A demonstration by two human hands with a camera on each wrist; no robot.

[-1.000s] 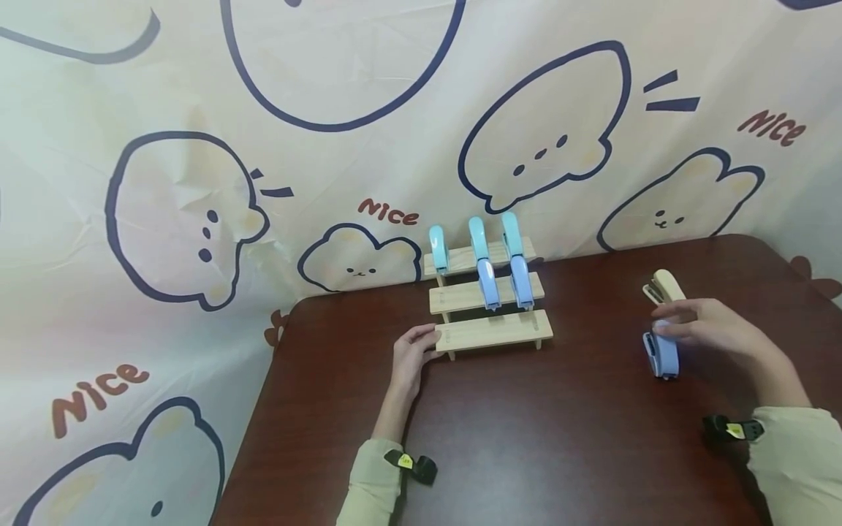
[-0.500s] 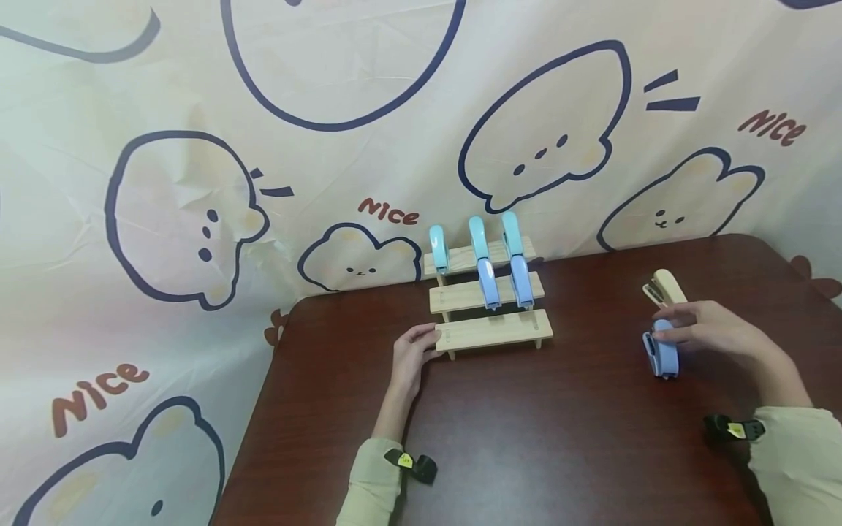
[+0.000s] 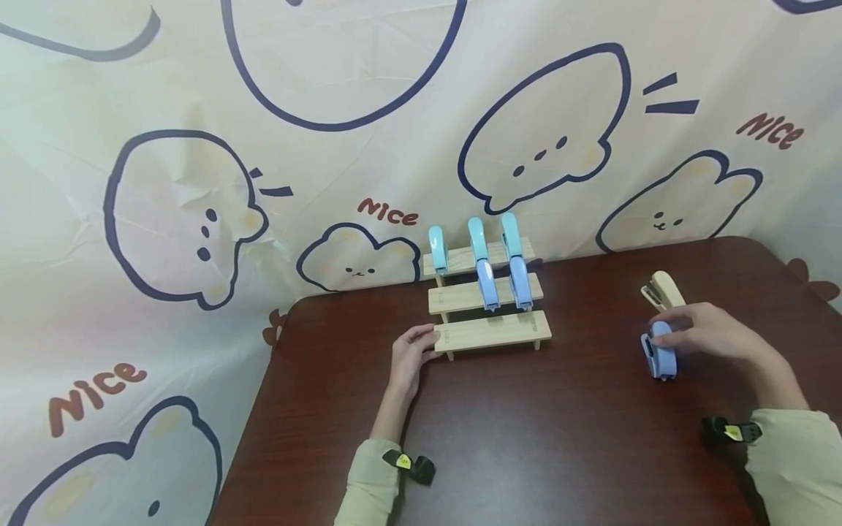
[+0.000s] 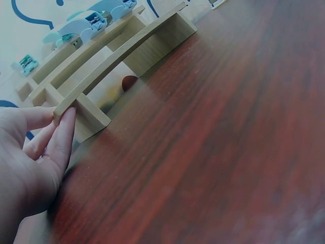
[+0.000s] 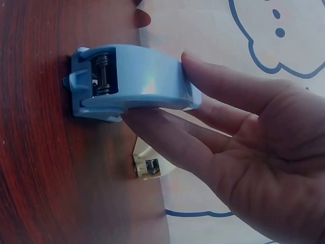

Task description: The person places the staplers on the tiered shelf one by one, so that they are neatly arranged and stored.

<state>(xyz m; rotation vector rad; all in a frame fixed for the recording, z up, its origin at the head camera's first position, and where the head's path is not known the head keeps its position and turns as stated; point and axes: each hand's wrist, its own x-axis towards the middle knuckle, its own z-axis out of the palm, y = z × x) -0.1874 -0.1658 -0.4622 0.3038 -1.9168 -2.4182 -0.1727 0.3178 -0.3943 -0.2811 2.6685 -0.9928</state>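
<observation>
My left hand (image 3: 408,358) pinches the left end of the lowest board of a three-tier wooden rack (image 3: 490,331), thumb and fingers on its corner in the left wrist view. On the right of the table, my right hand (image 3: 713,336) grips the upper end of a blue stapler (image 3: 661,361). The right wrist view shows thumb and fingers on either side of the blue stapler (image 5: 147,76), its other end close to the tabletop. A cream stapler (image 3: 669,288) lies just behind that hand, partly covered by it.
Three light-turquoise staplers (image 3: 438,250) stand on the rack's top tier. Two blue staplers (image 3: 487,285) stand on its middle tier. The dark wooden table (image 3: 526,438) meets a cartoon-printed cloth (image 3: 368,161) behind the rack.
My right hand has slid down slightly, its fingers settling around the blue stapler's upper end. My left hand and the rack stay in place.
</observation>
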